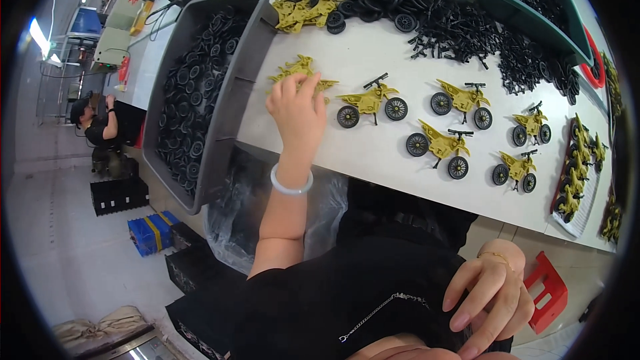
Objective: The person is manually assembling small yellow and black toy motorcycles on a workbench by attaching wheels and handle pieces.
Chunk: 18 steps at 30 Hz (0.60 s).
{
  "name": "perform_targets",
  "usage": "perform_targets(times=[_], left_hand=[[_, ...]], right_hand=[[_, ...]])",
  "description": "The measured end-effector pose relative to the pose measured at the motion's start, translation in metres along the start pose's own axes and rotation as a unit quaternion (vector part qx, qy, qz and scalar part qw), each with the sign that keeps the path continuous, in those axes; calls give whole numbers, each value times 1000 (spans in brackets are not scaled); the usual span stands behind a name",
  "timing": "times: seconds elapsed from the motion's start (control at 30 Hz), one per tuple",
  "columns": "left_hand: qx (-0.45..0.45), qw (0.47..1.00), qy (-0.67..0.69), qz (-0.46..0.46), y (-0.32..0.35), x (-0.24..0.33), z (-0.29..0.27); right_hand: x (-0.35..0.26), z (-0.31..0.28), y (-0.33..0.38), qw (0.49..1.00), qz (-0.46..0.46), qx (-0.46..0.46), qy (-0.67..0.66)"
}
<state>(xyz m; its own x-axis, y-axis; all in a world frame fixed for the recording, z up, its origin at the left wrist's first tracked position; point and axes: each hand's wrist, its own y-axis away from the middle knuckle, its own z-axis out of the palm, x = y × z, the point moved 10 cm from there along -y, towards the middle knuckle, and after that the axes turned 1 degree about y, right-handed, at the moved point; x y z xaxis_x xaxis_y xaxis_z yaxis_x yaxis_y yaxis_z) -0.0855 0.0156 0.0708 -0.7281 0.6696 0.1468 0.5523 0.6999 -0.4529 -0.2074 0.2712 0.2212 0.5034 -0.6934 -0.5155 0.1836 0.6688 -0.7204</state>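
Just above the centre of the frame, the left hand [298,110] reaches onto the white table [347,53] and rests its loosely spread fingers on a yellow motorcycle frame [301,73] that has no wheels yet; whether the fingers pinch it or only touch it cannot be told. At lower right the right hand [490,297] lies against the person's black clothing with its fingers relaxed and curled, holding nothing that shows. Directly left of the left hand stands a long grey bin [230,103] filled with black wheels [193,93]. To the right of the hand, across the middle of the table, six finished yellow toy motorcycles [372,101] with black wheels stand well apart in two loose rows. At the upper centre lies a heap of bare yellow frames [303,7], with loose black tyres [373,3] and black small parts [460,30] beside it. At far left another person [97,127] in black sits on the floor.
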Motion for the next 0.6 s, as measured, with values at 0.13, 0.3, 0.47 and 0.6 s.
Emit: perform_targets(times=[0.13,0.3,0.47,0.6], left_hand=[[-27,999,20,22,-17,-19,11],[-11,997,76,24,-31,-24,23],[208,958,194,27,-25,-38,-40],[202,866,429,-157,22,-71,-52]], right_hand=[[4,17,-5,996,-18,-87,-6],[3,21,-2,986,7,-163,-26],[11,20,3,988,26,-150,-2],[22,12,1,992,27,-127,-3]])
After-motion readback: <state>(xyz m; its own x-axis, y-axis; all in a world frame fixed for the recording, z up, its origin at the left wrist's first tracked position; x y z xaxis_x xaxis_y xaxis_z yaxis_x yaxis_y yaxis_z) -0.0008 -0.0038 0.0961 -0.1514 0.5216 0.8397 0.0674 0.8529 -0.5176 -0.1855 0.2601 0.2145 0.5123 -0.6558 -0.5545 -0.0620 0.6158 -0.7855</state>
